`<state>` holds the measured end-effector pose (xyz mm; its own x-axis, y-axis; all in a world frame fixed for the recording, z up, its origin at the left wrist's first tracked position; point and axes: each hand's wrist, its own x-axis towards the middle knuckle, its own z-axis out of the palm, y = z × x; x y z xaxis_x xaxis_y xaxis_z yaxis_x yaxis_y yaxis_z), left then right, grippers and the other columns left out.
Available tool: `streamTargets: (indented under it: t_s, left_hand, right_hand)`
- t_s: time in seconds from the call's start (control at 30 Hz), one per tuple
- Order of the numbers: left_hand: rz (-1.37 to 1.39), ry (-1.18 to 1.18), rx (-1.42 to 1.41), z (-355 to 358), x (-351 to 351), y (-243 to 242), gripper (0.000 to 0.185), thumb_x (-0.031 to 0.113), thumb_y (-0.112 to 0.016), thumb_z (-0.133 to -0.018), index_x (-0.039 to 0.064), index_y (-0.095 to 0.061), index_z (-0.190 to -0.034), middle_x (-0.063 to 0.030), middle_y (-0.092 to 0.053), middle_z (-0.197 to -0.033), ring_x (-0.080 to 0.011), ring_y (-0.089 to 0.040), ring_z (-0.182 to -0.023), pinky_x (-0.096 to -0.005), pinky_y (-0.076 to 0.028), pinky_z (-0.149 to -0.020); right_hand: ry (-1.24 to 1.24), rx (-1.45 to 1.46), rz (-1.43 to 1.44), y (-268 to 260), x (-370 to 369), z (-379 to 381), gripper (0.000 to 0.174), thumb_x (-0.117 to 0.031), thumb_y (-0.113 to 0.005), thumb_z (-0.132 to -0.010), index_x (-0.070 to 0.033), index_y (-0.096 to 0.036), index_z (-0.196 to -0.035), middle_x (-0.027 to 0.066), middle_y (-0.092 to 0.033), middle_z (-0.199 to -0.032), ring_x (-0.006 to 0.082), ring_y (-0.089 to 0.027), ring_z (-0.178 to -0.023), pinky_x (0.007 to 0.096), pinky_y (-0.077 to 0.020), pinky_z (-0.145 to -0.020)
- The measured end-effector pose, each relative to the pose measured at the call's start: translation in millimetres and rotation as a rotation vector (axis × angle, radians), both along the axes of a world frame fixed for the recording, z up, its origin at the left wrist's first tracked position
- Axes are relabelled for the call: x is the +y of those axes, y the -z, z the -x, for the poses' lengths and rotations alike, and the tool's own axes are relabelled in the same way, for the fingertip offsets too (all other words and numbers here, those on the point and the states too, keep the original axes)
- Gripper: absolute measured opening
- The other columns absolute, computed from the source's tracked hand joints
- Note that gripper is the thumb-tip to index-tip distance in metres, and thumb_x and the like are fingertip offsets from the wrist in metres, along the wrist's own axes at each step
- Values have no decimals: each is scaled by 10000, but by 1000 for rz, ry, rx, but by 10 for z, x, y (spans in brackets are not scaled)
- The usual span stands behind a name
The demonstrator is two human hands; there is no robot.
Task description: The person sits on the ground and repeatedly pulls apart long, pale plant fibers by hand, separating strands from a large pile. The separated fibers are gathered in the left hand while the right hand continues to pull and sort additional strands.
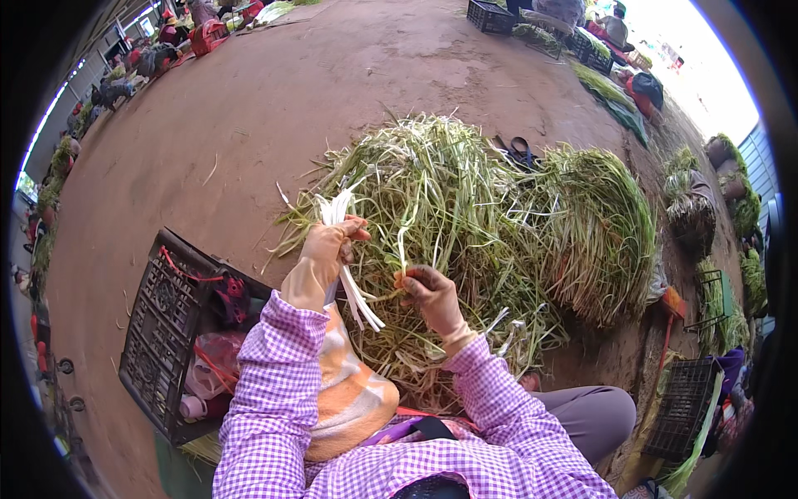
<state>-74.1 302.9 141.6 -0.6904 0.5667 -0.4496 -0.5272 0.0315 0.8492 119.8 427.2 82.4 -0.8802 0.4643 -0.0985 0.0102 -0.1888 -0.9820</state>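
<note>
My left hand (330, 249), in a pale glove, grips a small bundle of white stalks (361, 299) that stick out above and below the fist. To its right, my right hand (433, 296) pinches a single stalk (403, 240) with thin green leaves between thumb and fingers. Its fingertips look orange, perhaps from finger covers. Both hands are above a large heap of green leafy stalks and trimmings (449, 187). An orange and white cloth (349, 387) covers my left leg.
A black plastic crate (168, 312) with bags inside stands at my left. A thick bundle of green stalks (598, 237) lies right of the heap, near a dark strap (520, 150). Another black crate (679, 405) is at far right. People and more bundles line the floor's edges.
</note>
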Motion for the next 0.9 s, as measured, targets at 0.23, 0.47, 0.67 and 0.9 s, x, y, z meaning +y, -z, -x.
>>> streamTargets:
  t_s: [0.23, 0.47, 0.67, 0.9]
  left_hand:
    - [85, 2, 121, -102, -57, -57, 158, 115, -558, -982, 2, -666, -959, -69, -685, -719, -35, -383, -425, -204, -321, -395]
    - [110, 99, 116, -219, 13, 98, 116, 105, -580, -969, 25, -651, -1012, -73, -720, -810, -33, -420, -460, -196, -357, -422]
    - [149, 152, 113, -367, 99, 131, 109, 127, -663, -924, 49, -667, -1000, -71, -735, -867, -34, -426, -468, -203, -354, -427]
    - [220, 147, 52, -432, 173, 242, 253, 48, -805, -780, 36, -662, -989, -28, -654, -725, -77, -462, -480, -248, -363, -428]
  right_hand:
    - [85, 270, -70, -424, -34, -181, 320, -93, -579, -978, -60, -603, -1296, 93, -723, -970, 99, -682, -727, 216, -569, -530]
    - [-60, 50, 390, 245, -109, -198, 300, -142, -566, -1003, -70, -608, -1291, 41, -685, -1130, 109, -669, -892, 235, -569, -689]
    - [-86, -23, 209, 265, -137, -180, 261, -80, -543, -1007, -70, -635, -1252, 18, -670, -1196, 109, -662, -975, 243, -576, -741]
    - [-213, -77, 206, 342, -176, -252, 310, -172, -568, -1007, -57, -598, -1293, 74, -670, -1217, 144, -666, -1022, 274, -584, -765]
